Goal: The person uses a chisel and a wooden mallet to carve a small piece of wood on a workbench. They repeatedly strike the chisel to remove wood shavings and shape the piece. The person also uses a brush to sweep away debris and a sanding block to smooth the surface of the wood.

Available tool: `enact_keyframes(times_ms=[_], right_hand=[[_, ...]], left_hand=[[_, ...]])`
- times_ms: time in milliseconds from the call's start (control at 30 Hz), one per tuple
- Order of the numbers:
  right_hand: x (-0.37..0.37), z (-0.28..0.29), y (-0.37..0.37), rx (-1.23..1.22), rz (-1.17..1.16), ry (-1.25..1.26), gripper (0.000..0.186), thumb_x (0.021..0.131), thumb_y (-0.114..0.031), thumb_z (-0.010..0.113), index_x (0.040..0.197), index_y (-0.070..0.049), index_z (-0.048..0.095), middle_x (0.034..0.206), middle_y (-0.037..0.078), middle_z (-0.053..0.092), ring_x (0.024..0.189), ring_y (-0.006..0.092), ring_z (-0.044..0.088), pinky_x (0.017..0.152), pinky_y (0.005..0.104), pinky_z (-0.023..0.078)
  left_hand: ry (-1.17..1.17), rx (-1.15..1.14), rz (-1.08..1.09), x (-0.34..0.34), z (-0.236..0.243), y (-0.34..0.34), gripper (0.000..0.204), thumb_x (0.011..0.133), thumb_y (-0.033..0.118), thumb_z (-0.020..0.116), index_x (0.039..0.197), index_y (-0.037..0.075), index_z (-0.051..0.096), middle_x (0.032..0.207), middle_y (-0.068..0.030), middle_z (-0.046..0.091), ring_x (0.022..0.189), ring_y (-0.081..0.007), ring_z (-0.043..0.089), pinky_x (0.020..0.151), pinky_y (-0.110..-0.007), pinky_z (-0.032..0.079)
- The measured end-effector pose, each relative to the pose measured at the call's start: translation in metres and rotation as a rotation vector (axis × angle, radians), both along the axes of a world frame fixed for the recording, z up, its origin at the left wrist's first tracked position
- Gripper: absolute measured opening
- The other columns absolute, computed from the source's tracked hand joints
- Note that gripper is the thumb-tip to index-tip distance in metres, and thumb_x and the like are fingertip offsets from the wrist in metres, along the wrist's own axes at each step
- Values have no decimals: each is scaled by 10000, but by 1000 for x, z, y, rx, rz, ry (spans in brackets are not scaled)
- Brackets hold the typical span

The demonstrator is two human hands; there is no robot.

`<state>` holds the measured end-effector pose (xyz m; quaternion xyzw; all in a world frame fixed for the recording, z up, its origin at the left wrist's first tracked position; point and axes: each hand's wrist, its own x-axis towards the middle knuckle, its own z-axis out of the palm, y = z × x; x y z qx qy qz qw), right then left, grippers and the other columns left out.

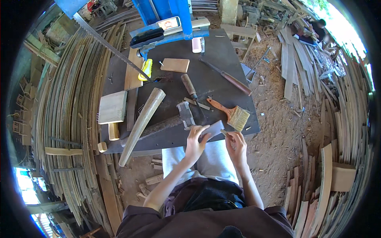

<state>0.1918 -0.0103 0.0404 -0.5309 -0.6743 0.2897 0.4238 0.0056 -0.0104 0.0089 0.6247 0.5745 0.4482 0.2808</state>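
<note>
At the near edge of the dark worktable (246,119), my left hand (195,143) grips a light grey rectangular block (212,130). My right hand (237,147) pinches a small thin tan piece (224,132) at that block's right end. Beyond my hands lie a paintbrush (238,118) with an orange handle, a hammer (185,115) with a long dark handle and a wooden-handled tool (187,84). A long pale rounded stick (141,127) lies diagonally to the left of my left hand.
A blue bandsaw (141,8) with its blade stands at the back, beside a yellow object (146,70). Boards (112,107) and another long tool (237,82) lie on the table. Stacked wood strips (71,111) line both sides. Another person (318,28) is at the far right back.
</note>
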Motion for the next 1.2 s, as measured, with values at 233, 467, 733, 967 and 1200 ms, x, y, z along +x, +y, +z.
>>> enact_keyframes(times_ms=[233,467,733,967,1200], right_hand=[[6,-37,36,141,-30,-133,197,874,22,597,1065,18,547,1059,180,628,1013,362,579,867,426,484],[14,-40,59,73,-75,-133,165,919,-14,557,1078,13,523,1084,206,613,1053,395,564,879,457,487],[14,-47,81,137,-99,-186,180,918,-20,555,1093,7,524,1064,245,608,1068,418,547,892,480,458],[5,-65,83,270,-203,-234,282,927,-19,532,1208,-17,531,1150,210,601,1089,413,537,948,474,434],[10,-70,83,255,-170,-225,352,932,-30,529,1284,-31,517,1191,192,594,1113,399,527,968,473,428]], left_hand=[[370,239,99,7,-26,-4,341,824,71,723,1156,73,641,1224,-127,564,1106,-341,586,928,-430,499],[461,236,-97,1,-26,-4,424,840,148,717,1239,57,607,1341,-136,530,1268,-329,501,1072,-480,409],[306,423,32,-15,33,15,318,867,64,680,1179,43,624,1267,-118,601,1255,-288,524,1066,-438,412],[594,739,327,-142,190,164,258,939,115,597,1186,43,593,1177,-152,603,1118,-350,553,945,-428,452],[782,425,134,-195,206,217,209,923,229,617,1010,39,623,988,-140,634,935,-353,625,812,-437,503]])
